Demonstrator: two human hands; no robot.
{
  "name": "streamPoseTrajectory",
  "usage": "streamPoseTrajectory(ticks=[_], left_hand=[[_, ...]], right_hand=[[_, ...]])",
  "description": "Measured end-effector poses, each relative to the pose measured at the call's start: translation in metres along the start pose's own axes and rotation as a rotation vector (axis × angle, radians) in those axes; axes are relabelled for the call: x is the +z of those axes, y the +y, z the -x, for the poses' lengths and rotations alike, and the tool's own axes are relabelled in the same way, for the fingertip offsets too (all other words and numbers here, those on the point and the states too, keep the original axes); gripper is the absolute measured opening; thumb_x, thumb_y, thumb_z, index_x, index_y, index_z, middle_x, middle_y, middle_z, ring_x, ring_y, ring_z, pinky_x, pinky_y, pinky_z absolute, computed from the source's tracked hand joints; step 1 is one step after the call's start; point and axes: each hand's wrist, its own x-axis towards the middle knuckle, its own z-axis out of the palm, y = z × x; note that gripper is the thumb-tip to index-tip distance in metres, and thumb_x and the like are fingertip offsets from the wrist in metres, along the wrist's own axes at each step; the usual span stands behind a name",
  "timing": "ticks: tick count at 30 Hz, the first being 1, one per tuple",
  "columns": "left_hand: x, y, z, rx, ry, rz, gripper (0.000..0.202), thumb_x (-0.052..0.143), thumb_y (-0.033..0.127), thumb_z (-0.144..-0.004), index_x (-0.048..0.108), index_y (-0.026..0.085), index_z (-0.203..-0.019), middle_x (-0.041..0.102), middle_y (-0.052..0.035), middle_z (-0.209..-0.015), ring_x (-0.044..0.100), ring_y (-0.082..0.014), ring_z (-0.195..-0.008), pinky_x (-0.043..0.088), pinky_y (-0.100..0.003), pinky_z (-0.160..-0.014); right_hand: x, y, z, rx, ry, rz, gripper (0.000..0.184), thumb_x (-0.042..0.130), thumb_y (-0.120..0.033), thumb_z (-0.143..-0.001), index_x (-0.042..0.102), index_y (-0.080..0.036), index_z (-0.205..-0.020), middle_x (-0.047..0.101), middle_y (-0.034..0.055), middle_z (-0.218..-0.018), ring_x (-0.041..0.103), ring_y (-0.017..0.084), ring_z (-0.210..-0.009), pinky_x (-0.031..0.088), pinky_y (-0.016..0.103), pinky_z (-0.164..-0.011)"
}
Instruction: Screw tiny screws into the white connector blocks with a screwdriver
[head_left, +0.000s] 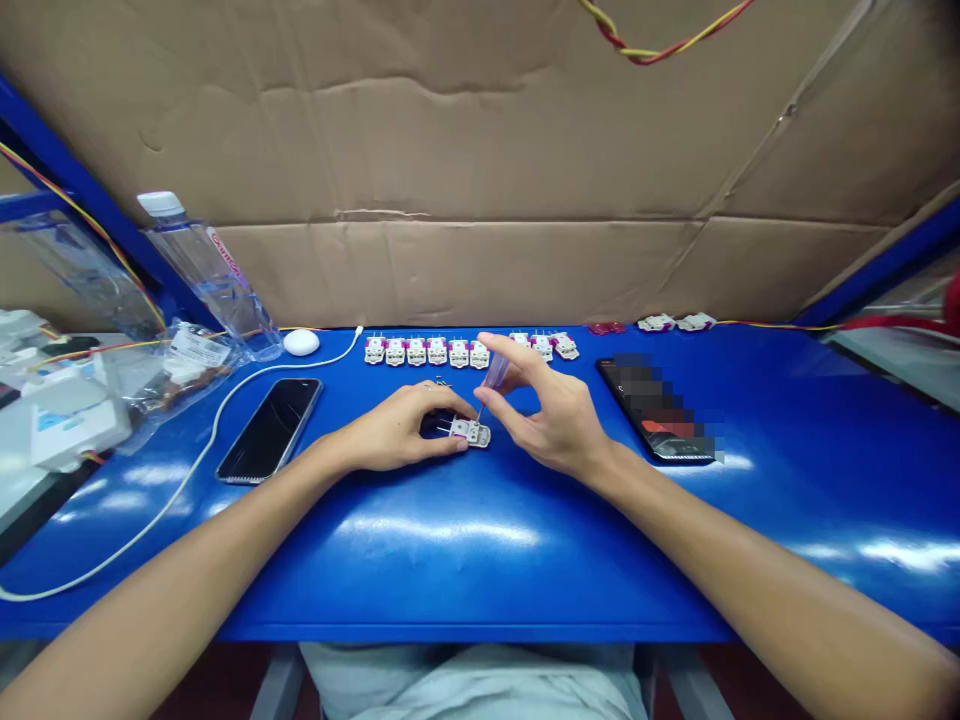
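My left hand (401, 427) rests on the blue tabletop, its fingertips pressing a small white plastic connector (470, 433) with metal pins. My right hand (551, 410) pinches a small translucent plastic piece (495, 372) between thumb and forefinger, and a thin metal pin or tip below it reaches down towards that connector. Just beyond the hands stands a row of several similar white connectors with pink sides (427, 351). My right hand partly hides the row.
A black smartphone (270, 430) lies left of my hands and a second phone (656, 410) right of them. A white cable (202, 470) leads to a white oval device (301, 342). A plastic bottle (202, 270), plastic bags and a cardboard backing stand behind.
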Motion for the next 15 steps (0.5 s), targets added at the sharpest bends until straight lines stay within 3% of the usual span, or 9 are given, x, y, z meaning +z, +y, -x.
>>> streamPoseTrajectory(ticks=[2, 6, 11, 15], left_hand=[[0.0003, -0.0007, 0.0002, -0.003, -0.001, -0.008, 0.031, 0.076, 0.043, -0.102, 0.076, 0.021, -0.124, 0.079, -0.0073, -0.12, 0.073, -0.0253, -0.11, 0.053, -0.036, -0.1], [0.001, -0.002, -0.0001, -0.012, -0.005, 0.002, 0.032, 0.076, 0.044, -0.101, 0.076, 0.021, -0.124, 0.079, -0.0076, -0.121, 0.073, -0.0255, -0.109, 0.054, -0.036, -0.099], [0.0019, -0.001, -0.0011, -0.01, 0.012, 0.014, 0.035, 0.077, 0.046, -0.1, 0.076, 0.023, -0.127, 0.079, -0.0072, -0.123, 0.073, -0.0261, -0.111, 0.055, -0.037, -0.101], [0.0004, -0.0012, -0.0005, 0.002, 0.002, -0.029, 0.036, 0.078, 0.044, -0.099, 0.075, 0.021, -0.126, 0.079, -0.0082, -0.123, 0.073, -0.0269, -0.111, 0.055, -0.038, -0.102]], right_hand=[[0.0003, 0.0007, 0.0, -0.017, 0.001, -0.003, 0.055, 0.066, -0.028, -0.108, 0.052, -0.031, -0.161, 0.082, 0.0044, -0.116, 0.082, 0.02, -0.089, 0.072, 0.034, -0.085], [0.0009, 0.0004, -0.0002, -0.04, -0.101, -0.106, 0.059, 0.056, -0.021, -0.111, 0.043, -0.03, -0.167, 0.08, 0.0072, -0.131, 0.083, 0.021, -0.102, 0.071, 0.039, -0.098], [0.001, -0.0035, -0.0008, -0.107, -0.026, -0.091, 0.058, 0.066, -0.023, -0.108, 0.05, -0.033, -0.163, 0.078, 0.0056, -0.142, 0.084, 0.019, -0.1, 0.072, 0.034, -0.097], [-0.0006, -0.003, -0.0011, -0.069, -0.103, -0.103, 0.062, 0.056, -0.017, -0.111, 0.043, -0.031, -0.169, 0.078, 0.0064, -0.142, 0.084, 0.02, -0.109, 0.07, 0.036, -0.103]])
